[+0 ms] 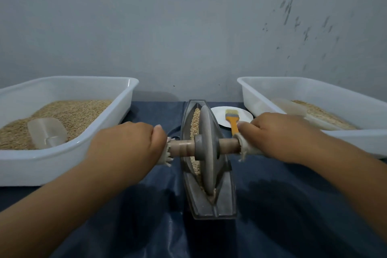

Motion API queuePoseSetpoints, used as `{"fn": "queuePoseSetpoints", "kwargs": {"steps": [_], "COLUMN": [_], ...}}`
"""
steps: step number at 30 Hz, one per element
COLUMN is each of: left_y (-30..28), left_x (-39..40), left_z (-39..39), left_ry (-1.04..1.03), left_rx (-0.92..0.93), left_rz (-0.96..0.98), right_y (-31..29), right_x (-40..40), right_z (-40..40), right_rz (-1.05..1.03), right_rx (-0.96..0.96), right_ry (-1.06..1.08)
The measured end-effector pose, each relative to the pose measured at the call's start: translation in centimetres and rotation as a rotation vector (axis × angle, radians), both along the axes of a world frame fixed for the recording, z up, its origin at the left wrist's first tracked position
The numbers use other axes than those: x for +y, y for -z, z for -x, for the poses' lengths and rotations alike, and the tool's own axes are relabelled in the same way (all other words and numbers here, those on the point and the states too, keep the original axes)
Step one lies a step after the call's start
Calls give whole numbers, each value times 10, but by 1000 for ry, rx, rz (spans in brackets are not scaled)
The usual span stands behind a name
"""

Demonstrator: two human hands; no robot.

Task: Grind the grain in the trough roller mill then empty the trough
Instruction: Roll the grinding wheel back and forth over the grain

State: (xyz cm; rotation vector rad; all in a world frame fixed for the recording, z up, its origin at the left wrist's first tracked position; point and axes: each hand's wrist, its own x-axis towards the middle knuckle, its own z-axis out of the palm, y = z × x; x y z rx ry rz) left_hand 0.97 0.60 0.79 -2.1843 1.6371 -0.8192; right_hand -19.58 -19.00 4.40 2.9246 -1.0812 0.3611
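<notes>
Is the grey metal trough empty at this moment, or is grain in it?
Not empty: tan grain lies in the grey metal trough beside the grinding wheel.

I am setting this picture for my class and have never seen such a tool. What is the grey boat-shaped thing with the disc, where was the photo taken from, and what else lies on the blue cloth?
The single picture comes from a camera worn on the person's head, looking down at both arms. The grey trough holds grain, and a heavy wheel stands in it on a wooden axle. The left hand and right hand each grip a cloth-wrapped end of that axle. Either side stands a white tub: the left tub and right tub each hold grain and a clear scoop. Behind the trough lies a white plate with an orange-handled brush on it.
</notes>
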Motion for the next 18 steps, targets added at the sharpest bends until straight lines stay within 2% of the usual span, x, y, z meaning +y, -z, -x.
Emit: {"fn": "queuePoseSetpoints", "kwargs": {"steps": [2, 4, 6, 8, 10, 13, 18], "left_y": [-2, 2, 10, 16, 14, 7, 8], "left_x": [3, -1, -14, -34, -53, -76, -69], "left_z": [1, -4, -12, -21, -29, -41, -41], "left_ry": [67, 157, 38, -85, -110, -164, -113], "left_rx": [22, 42, 50, -60, -116, -80, -53], "left_rz": [9, 101, 75, 102, 146, 144, 125], "right_y": [-2, 3, 14, 24, 30, 33, 30], "right_x": [4, 0, -9, -22, -37, -53, -46], "right_z": [3, -2, -15, -32, -49, -63, -56], "right_rz": [18, 57, 132, 214, 220, 200, 260], "right_rx": [15, -24, -127, -206, -262, -305, -273], "right_ry": [1, 8, 25, 38, 51, 70, 27]}}
